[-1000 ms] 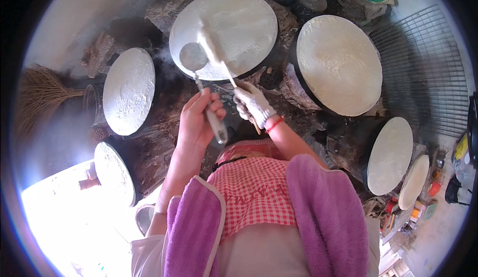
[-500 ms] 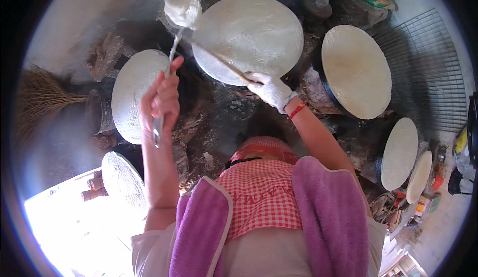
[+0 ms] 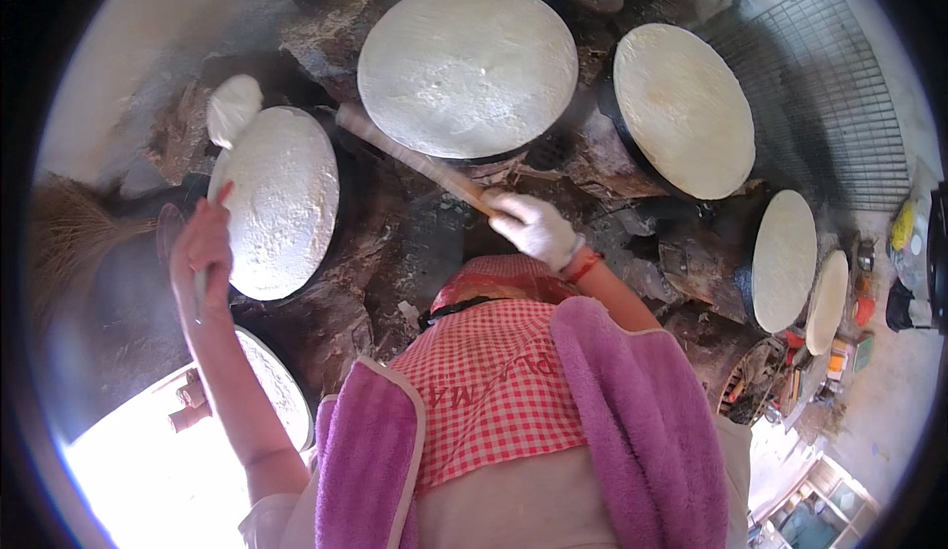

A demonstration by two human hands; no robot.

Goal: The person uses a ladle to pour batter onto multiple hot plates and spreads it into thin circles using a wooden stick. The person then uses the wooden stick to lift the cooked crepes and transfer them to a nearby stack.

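Note:
My bare left hand (image 3: 204, 248) is closed round the thin handle of a long-handled tool. A soft white lump of dough (image 3: 234, 110) covers the tool's far end, at the upper left rim of the left griddle (image 3: 281, 208); the tool's head is hidden under it. In a white glove, my right hand (image 3: 538, 230) grips a long wooden flat stick (image 3: 410, 157), slightly blurred. Its far end points up and left, between the left griddle and the large middle griddle (image 3: 469, 70). Pale, thin layers of dough cover both round griddles.
More coated round griddles stand at the right (image 3: 683, 113), far right (image 3: 784, 263) and lower left (image 3: 272, 381). A twig broom (image 3: 84, 228) is at the left. A wire rack (image 3: 829, 85) leans against the right wall. A purple towel (image 3: 632, 391) hangs over my shoulders.
My left hand and the dough lump have swung left, from beside the middle griddle to the left one. The stick's tip has parted from the lump and moved lower. The view has shifted.

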